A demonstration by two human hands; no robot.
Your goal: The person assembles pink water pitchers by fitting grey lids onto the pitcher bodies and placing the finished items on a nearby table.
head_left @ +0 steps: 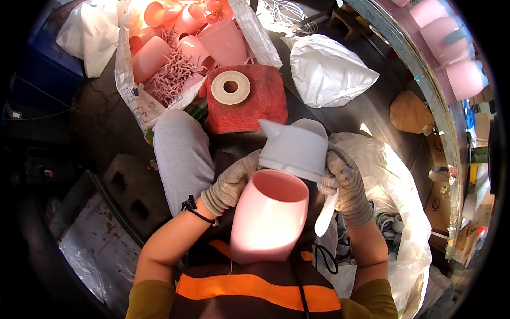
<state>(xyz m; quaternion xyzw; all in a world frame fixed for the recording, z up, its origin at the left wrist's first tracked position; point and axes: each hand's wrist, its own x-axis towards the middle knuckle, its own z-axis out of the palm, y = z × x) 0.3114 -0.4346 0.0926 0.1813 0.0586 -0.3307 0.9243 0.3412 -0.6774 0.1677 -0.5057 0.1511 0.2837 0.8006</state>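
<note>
Pink jug (272,223) is sitting between the gloved left hand (231,183) and right hand (348,183), grey spout piece (294,151) right at its mouth. Right's wrapped round that piece; left's curled by the jug's rim, can't tell what it's gripping.

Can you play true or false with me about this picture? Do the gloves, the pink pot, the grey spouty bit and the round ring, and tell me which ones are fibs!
1. The left hand and right hand both wear gloves. True.
2. The right hand holds the grey spouted piece. True.
3. The pink pot between the arms has its top covered up. False: its top is open, and you can see inside.
4. The round cream ring lies inside the pink pot. False: it lies on the red bundle.
5. Pink shreds lie among the pink containers at the upper left. True.
</note>
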